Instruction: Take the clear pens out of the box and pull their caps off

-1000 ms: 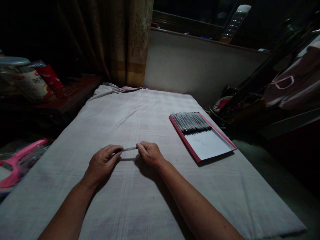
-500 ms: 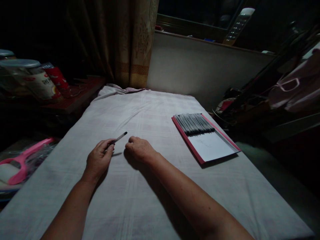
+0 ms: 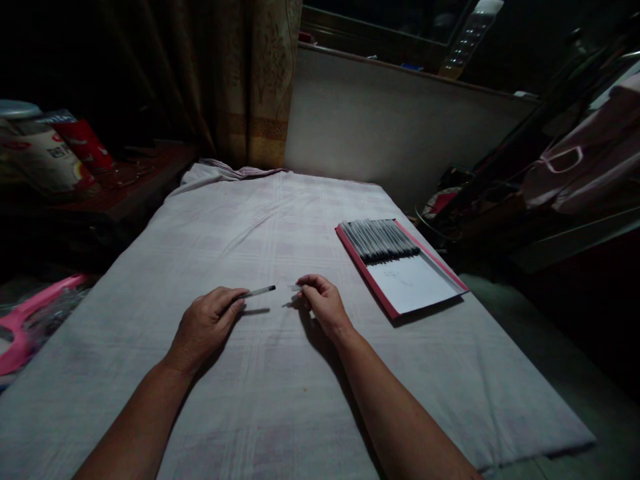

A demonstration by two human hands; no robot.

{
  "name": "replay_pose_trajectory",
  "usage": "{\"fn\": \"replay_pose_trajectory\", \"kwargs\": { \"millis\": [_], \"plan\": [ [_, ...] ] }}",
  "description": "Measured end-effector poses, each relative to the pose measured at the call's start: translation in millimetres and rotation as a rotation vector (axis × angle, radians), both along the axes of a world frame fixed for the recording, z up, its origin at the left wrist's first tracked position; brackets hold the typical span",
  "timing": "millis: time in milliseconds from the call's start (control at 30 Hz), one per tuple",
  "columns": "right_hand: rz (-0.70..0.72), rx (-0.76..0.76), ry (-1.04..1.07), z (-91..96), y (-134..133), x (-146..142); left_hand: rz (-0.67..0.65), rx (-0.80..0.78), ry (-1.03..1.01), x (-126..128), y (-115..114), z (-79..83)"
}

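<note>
My left hand (image 3: 207, 323) is closed around a pen (image 3: 261, 291) with a clear barrel and a dark end that points right. Across a small gap, my right hand (image 3: 324, 303) pinches a small clear piece that looks like a pen cap (image 3: 294, 287) between thumb and fingers. Both are held just above the cloth, where their shadows fall. To the right lies a shallow red-edged box (image 3: 387, 303) with a white inside. A row of clear pens (image 3: 377, 240) with black ends fills its far part.
A pale checked cloth (image 3: 270, 393) covers the table. Jars (image 3: 45, 157) and a red can (image 3: 90, 147) stand on a dark side table at left. Below them lies a pink plastic object (image 3: 30, 313). A curtain (image 3: 270, 100) hangs behind.
My right hand has moved right and turned, and a small clear piece now shows in its fingers. My left hand has shifted slightly, with the pen now lying flatter. The view has shifted a little.
</note>
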State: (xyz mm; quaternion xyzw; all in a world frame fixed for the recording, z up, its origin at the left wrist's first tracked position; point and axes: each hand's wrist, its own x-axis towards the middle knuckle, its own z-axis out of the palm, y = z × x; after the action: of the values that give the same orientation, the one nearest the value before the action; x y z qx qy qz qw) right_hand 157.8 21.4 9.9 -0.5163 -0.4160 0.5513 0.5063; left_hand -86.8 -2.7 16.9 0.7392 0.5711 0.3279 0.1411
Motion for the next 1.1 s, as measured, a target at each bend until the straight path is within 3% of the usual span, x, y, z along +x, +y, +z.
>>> {"fn": "replay_pose_trajectory", "kwargs": {
  "millis": [133, 300, 467, 833, 1100],
  "plan": [
    [-0.060, -0.107, 0.144, 4.5, -7, 3, 0.096, -0.115, -0.193, 5, -2, 0.6],
    [-0.045, -0.092, 0.196, 4.2, -10, 4, 0.167, -0.336, -0.849, 21, -7, 11.4],
    [0.036, -0.140, 0.236, 9.9, -16, -3, 0.213, -0.516, -1.201, 34, -8, 19.8],
    [0.059, -0.238, 0.363, 9.9, -29, -23, 0.278, -0.498, -1.294, 42, -7, 14.6],
    [0.080, -0.225, 0.364, 7.4, -31, -30, 0.237, -0.508, -1.250, 48, -10, 12.8]
  ]
}}
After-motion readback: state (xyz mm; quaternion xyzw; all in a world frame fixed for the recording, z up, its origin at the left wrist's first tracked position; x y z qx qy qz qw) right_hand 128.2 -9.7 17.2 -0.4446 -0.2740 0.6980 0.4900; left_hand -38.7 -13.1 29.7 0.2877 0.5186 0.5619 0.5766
